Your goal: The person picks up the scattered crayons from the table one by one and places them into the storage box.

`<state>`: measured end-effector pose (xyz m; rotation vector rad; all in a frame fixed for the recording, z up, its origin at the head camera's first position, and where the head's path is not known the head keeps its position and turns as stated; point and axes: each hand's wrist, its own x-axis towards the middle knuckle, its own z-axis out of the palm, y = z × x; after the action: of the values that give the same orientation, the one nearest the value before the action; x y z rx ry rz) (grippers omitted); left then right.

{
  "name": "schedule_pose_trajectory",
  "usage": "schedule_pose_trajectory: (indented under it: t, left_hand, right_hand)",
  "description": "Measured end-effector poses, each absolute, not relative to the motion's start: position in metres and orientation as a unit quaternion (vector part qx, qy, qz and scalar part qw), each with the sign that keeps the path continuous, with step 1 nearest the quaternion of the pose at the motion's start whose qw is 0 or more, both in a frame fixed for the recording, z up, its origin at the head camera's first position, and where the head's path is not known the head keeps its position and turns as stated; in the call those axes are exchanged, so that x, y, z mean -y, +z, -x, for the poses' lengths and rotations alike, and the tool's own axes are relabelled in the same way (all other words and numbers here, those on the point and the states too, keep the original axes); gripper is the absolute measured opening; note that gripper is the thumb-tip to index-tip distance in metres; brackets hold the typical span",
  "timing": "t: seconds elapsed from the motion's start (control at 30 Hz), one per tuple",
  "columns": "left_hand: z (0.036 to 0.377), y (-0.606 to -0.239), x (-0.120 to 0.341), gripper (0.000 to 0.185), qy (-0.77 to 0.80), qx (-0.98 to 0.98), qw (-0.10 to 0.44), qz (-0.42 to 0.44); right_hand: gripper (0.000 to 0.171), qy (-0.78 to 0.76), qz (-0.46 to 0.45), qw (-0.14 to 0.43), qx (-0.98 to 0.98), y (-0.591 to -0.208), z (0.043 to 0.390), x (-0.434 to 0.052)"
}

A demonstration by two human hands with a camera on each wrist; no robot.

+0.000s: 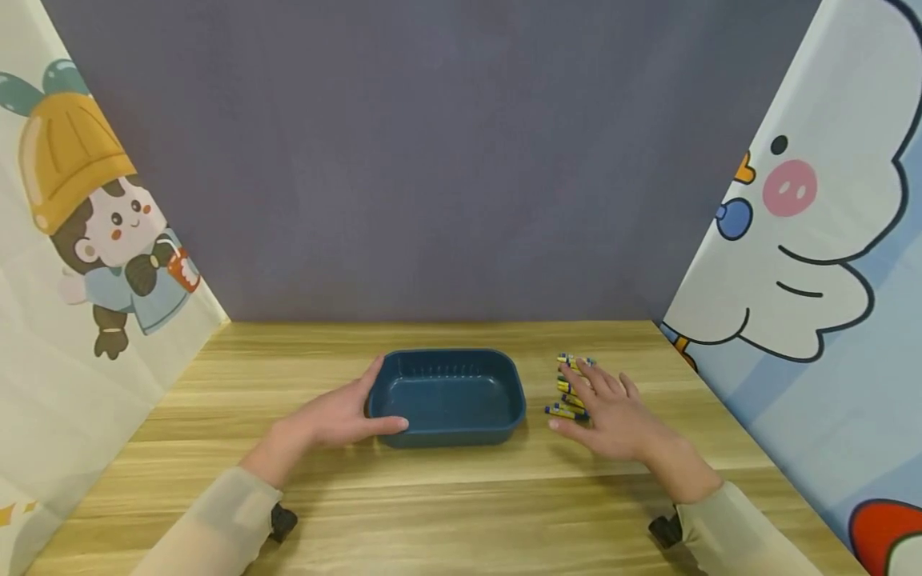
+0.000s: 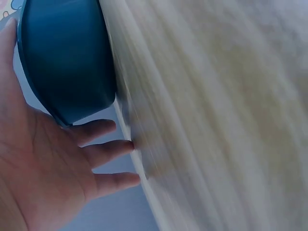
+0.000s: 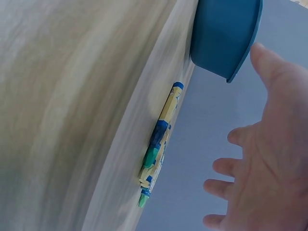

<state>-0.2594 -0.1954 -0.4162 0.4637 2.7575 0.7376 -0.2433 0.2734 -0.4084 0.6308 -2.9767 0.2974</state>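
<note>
A dark blue, rounded rectangular plastic tray (image 1: 446, 437) stands on the table. At its left end my left hand (image 1: 344, 411) has the thumb over the near corner of the rim and the other fingers spread along the outer side. The left wrist view shows those fingers (image 2: 108, 150) fairly straight, below the tray's corner. Right of the tray lie several crayons (image 1: 566, 413) in yellow and blue wrappers. Over them hovers my right hand (image 1: 612, 412), fingers spread, hiding part of the group. Green ends show on some crayons (image 3: 163, 110) in the right wrist view.
The light wood-grain table (image 1: 446, 512) ends at a grey backdrop (image 1: 446, 160). Printed panels with cartoon figures flank it, a capped child (image 1: 118, 216) on the left and a white bird-like character (image 1: 828, 264) on the right.
</note>
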Motion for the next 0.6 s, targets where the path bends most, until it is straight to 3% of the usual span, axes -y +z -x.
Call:
schedule_pose_trajectory:
  t: [0.4, 0.5, 0.6]
  left_hand:
    - [0.258, -0.415, 0.195, 0.131, 0.265, -0.940, 0.153, -0.153]
    - [0.258, -0.415, 0.195, 0.131, 0.272, -0.937, 0.157, -0.151]
    - [0.257, -0.415, 0.194, 0.133, 0.278, -0.935, 0.160, -0.151]
  right_hand:
    - [0.093, 0.106, -0.189, 0.041, 0.975, -0.406, 0.252, -0.288]
    - [0.086, 0.115, -0.180, 0.049, 0.976, -0.406, 0.259, -0.297]
    - [0.067, 0.155, -0.175, 0.039, 0.971, -0.405, 0.265, -0.306]
